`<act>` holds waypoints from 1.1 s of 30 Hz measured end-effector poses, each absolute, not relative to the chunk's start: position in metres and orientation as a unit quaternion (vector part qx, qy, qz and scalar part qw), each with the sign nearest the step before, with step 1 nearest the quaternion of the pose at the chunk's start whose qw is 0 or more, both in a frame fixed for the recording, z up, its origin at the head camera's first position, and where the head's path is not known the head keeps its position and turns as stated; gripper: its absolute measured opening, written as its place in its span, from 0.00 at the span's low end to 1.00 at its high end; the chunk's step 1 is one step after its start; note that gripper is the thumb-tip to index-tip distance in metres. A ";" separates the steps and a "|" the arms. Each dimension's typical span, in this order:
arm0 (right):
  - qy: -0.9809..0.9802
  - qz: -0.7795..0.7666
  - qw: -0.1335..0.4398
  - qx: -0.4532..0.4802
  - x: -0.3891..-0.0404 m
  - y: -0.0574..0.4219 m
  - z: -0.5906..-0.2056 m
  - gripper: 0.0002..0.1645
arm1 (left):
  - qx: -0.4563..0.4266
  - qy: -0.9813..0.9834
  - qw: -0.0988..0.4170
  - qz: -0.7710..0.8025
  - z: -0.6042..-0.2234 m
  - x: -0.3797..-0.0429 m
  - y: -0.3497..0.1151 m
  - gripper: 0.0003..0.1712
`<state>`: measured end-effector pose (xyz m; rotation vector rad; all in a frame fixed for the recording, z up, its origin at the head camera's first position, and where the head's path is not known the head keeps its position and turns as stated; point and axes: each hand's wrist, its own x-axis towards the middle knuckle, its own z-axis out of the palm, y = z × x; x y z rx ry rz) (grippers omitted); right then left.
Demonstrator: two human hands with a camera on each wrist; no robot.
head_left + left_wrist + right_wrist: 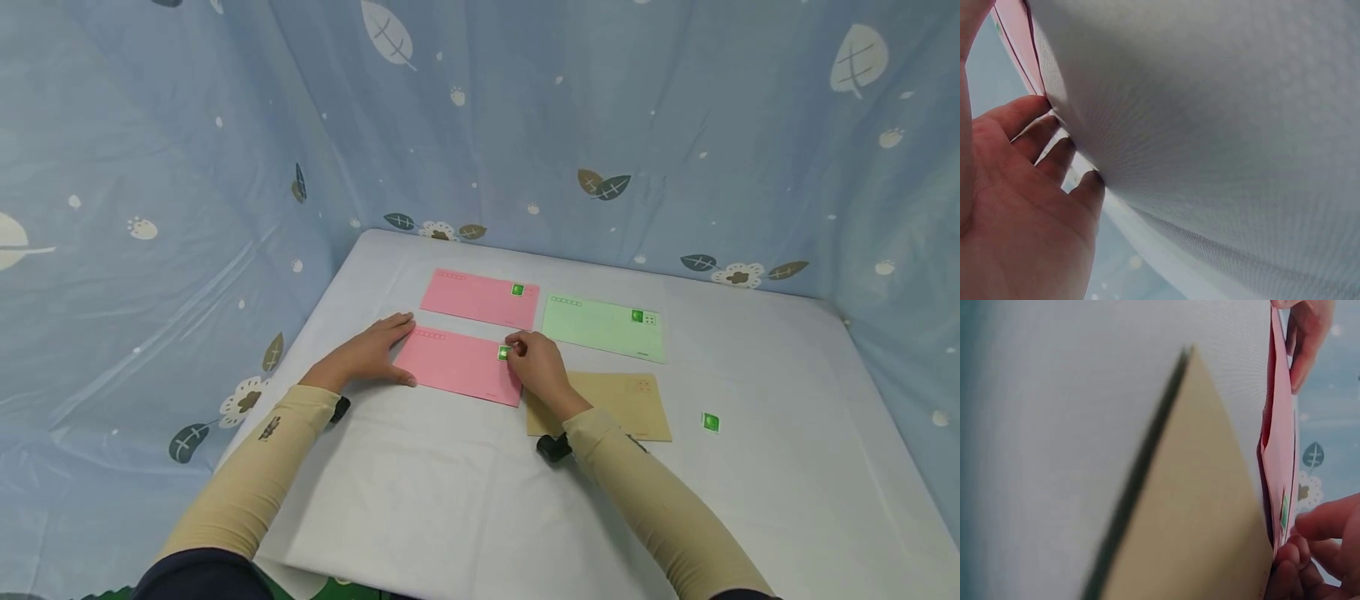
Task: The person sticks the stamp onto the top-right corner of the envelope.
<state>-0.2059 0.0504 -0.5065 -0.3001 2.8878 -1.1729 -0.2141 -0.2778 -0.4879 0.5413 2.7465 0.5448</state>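
Note:
My left hand (367, 352) rests at the left end of the nearer pink envelope (453, 362), thumb and fingers spread apart. In the left wrist view, the fingers (1057, 159) are fairly straight, with their tips at the table surface. Over the envelope's right end is my right hand (538, 367), its fingers bent beside a small green stamp (504, 353). The right wrist view has the stamp (1284, 511) against the pink paper, fingertips (1302, 525) right at its edge; whether they pinch it I cannot tell.
Behind lies another pink envelope (476, 300) bearing a green stamp (517, 290). A green envelope (592, 332), also stamped, is to its right. Partly under my right forearm is a tan envelope (615, 404). One loose stamp (710, 422) lies on the white table (780, 483). Curtains (525, 125) surround it.

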 end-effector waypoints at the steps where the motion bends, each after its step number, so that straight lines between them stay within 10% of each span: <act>1: 0.922 -0.376 0.003 -0.095 -0.205 0.051 -0.506 0.13 | 0.187 0.953 0.147 0.189 -0.489 -0.214 -0.278 0.71; 33: 0.941 -0.295 0.030 -0.164 -0.206 0.054 -0.505 0.15 | 0.175 0.956 0.150 0.183 -0.488 -0.214 -0.275 0.71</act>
